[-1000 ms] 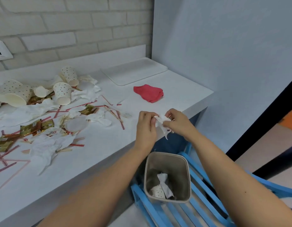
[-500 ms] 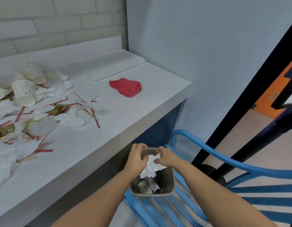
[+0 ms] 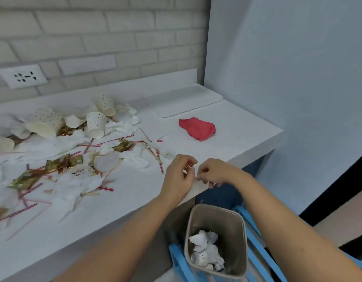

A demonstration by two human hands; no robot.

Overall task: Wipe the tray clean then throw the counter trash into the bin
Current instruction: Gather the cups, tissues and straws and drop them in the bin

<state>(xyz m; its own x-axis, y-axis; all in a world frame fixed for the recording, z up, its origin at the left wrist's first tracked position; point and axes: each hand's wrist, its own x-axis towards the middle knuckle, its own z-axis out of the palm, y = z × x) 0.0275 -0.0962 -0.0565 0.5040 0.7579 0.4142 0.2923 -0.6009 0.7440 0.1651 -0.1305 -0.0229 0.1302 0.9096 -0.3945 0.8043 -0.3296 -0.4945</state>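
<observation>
A white tray (image 3: 186,100) lies bare at the counter's back right corner, with a crumpled red cloth (image 3: 197,129) just in front of it. Trash covers the counter's left half: dotted paper cups (image 3: 95,124), white tissues (image 3: 74,186), gold sachets (image 3: 58,163) and red striped straws (image 3: 159,162). My left hand (image 3: 179,176) and my right hand (image 3: 214,174) hover close together over the counter's front edge, fingers loosely curled, nothing in them. Below them stands the grey bin (image 3: 243,241), holding a crumpled tissue (image 3: 205,249) and a dotted cup.
The white counter (image 3: 237,135) ends at a pale wall on the right. A blue chair (image 3: 180,263) holds the bin under the counter's edge. A wall socket (image 3: 23,76) sits on the brick wall at the back left.
Both hands dropped the tissue wad into the bin and rose back to the counter's edge, now holding nothing. The view swung back to the left.
</observation>
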